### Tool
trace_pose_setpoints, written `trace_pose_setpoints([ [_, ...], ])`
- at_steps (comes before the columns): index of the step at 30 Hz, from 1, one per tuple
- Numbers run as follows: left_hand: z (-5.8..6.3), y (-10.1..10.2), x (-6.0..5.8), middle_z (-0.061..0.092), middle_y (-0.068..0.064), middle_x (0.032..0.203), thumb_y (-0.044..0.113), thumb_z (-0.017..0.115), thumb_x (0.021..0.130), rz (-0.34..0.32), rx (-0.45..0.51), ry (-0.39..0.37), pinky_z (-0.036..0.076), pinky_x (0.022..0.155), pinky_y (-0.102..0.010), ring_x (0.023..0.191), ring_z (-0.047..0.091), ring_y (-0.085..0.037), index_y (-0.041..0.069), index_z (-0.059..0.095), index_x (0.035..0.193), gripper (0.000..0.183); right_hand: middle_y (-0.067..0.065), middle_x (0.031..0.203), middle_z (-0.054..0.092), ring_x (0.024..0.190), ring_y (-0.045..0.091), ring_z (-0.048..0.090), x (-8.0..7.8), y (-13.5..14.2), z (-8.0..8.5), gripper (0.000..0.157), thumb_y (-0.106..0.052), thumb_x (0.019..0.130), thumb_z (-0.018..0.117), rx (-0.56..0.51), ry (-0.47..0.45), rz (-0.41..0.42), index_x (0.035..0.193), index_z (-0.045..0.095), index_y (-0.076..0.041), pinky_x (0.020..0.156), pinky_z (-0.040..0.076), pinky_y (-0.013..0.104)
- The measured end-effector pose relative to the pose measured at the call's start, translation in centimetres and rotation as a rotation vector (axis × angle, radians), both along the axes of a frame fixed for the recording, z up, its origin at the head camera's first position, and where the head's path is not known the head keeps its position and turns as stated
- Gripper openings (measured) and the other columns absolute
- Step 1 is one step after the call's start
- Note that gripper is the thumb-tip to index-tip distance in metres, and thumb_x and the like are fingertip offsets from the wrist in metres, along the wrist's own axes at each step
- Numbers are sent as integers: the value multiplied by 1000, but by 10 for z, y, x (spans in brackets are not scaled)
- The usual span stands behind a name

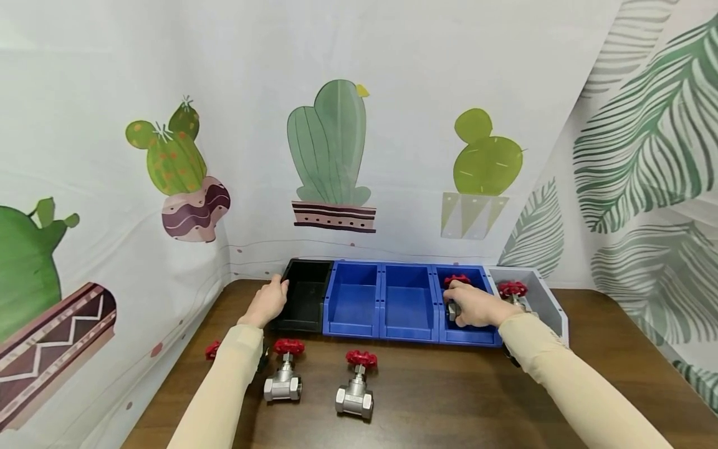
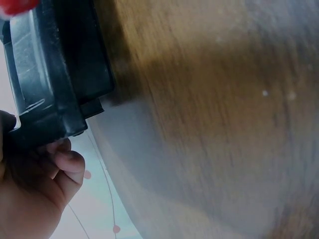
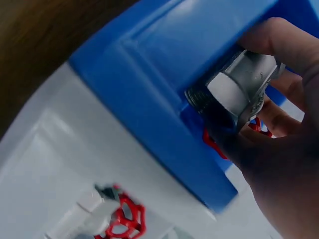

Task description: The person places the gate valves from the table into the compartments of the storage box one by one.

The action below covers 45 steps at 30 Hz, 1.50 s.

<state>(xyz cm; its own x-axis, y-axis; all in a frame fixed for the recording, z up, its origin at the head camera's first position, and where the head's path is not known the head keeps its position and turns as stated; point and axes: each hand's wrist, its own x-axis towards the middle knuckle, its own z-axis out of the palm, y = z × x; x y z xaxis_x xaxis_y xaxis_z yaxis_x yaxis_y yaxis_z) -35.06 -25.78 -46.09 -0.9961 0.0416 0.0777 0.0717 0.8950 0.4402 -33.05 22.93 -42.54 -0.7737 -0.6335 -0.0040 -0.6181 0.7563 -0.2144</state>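
My left hand grips the left wall of the black bin; in the left wrist view its curled fingers lie against the outside of that wall. Inside the rightmost blue bin, my right hand holds a metal gate valve by its body, thumb and fingers on opposite sides. Its red handwheel points toward the back of the bin, and the fingers hide much of the rest. Just right of this hand, another red-wheeled gate valve lies in the grey bin.
Two more blue bins stand between the black bin and the right-hand one, all in one row against a printed curtain. In front are a gate valve and another. A red handwheel shows beside the left sleeve.
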Motion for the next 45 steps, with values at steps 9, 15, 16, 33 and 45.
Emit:
trace_pose_setpoints([
  [9,0,2,1,51,-11,70,30,31,108,7,2,7,43,59,-42,59,52,-27,0,45,111,33,10,101,54,95,28,55,-12,-3,-13,42,-1,65,82,29,8,-40,104,65,-1,86,46,44],
  [15,1,1,0,51,-11,70,31,31,108,10,4,10,43,59,-42,60,53,-28,1,45,108,33,9,96,53,90,27,54,-14,-1,-18,39,0,65,79,13,22,-33,102,65,0,83,47,43],
  [16,1,1,0,51,-11,70,31,31,108,10,2,10,43,59,-42,60,53,-28,1,45,108,33,9,96,53,90,27,54,-15,-1,-18,39,0,64,79,9,29,-31,101,65,0,83,47,43],
  [33,-1,-1,-1,51,-11,71,31,31,108,0,-3,20,44,59,-43,61,54,-28,0,45,108,34,10,99,50,90,26,52,-12,-5,-19,48,3,67,78,18,-1,-93,113,63,3,82,46,42],
  [45,0,0,-1,51,-11,70,31,31,108,3,3,17,43,60,-43,61,54,-28,1,45,108,33,27,130,51,121,44,49,-6,-7,-15,59,-6,75,78,83,-60,-138,128,56,8,100,39,53],
])
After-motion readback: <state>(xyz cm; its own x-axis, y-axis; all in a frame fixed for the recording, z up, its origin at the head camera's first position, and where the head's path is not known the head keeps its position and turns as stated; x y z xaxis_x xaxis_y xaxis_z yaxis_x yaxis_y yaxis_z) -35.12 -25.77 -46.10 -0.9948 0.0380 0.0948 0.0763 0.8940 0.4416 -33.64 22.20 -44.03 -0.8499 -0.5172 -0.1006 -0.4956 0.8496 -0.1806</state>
